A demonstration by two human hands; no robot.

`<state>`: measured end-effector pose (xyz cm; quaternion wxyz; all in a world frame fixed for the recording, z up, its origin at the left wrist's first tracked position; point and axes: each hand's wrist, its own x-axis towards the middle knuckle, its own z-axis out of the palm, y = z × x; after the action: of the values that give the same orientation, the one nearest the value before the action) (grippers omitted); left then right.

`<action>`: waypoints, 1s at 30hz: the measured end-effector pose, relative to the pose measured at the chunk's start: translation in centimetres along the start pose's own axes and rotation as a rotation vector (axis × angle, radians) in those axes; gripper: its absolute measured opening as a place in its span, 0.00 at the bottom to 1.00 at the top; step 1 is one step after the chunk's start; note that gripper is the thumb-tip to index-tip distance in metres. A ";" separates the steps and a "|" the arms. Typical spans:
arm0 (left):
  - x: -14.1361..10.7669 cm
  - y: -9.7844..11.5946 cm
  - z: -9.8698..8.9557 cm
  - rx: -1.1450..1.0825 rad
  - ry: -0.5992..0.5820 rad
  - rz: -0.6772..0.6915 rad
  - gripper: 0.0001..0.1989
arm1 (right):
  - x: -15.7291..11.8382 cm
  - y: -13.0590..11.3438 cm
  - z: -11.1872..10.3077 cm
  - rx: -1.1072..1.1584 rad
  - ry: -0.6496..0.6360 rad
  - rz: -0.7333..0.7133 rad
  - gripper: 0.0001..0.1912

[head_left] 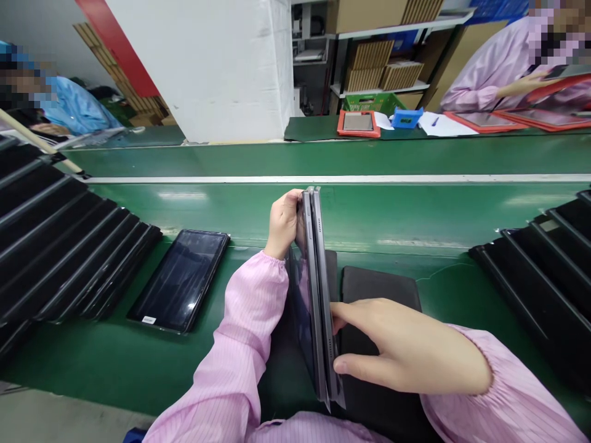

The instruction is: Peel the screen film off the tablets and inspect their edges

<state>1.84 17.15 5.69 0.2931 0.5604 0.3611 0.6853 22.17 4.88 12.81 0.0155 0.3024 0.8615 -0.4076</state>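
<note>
Two dark tablets (314, 277) stand on edge side by side before me, long sides upward, with clear film sticking out at their ends. My left hand (283, 223) is closed on the far end of the left one, its thumb over the top edge. From the right, my right hand (392, 344) touches the near part of the right tablet, thumb and forefinger apart; its other fingers are partly hidden. Below lie black padded mats (378, 292). Another tablet (182, 280), screen up with a small white label, lies flat to the left.
Slanted rows of black tablets or cases flank the green bench, one row at left (69, 240) and another at right (540, 289). A raised ledge (323, 161) runs behind. Across it are red-framed tablets (358, 123), a blue holder (406, 117) and two people.
</note>
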 end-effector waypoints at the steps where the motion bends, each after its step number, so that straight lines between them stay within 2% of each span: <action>1: 0.0 0.0 0.0 0.004 -0.001 -0.002 0.34 | 0.0 0.0 0.0 -0.001 0.002 0.000 0.14; 8: -0.1 -0.1 0.0 0.030 0.015 -0.066 0.34 | 0.0 0.1 0.1 -0.001 0.004 -0.005 0.13; 16: 0.0 -0.6 -0.1 0.038 0.022 -0.080 0.33 | 0.0 0.1 0.0 0.000 0.012 -0.001 0.13; 30: -1.1 1.8 0.7 -0.101 -0.064 0.047 0.26 | -0.2 0.0 -0.3 0.029 0.104 -0.038 0.13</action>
<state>2.80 15.34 6.66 0.3164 0.5748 0.3032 0.6911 22.42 5.00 13.05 -0.0416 0.3069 0.8609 -0.4037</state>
